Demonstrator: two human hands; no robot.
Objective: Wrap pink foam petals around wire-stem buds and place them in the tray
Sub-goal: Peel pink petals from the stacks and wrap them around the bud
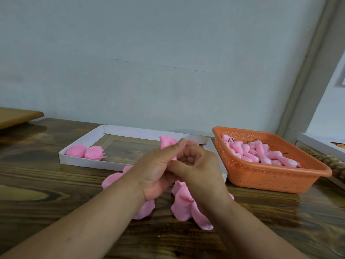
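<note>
My left hand (158,171) and my right hand (199,171) meet above the wooden table, both curled round one pink foam bud (168,143) whose petal top sticks up past my left thumb. Its wire stem is hidden by my fingers. Loose pink petals (183,206) lie on the table under my wrists. Behind my hands sits a white tray (80,161) holding two wrapped pink buds (85,151) at its left end. An orange basket (276,177) at the right holds several unwrapped pink buds on wire stems (261,156).
A wooden board (18,115) juts over the table's far left corner. At the far right edge stands another white tray (317,143) with a brown woven object (334,165) in front of it. A pale wall runs close behind the table.
</note>
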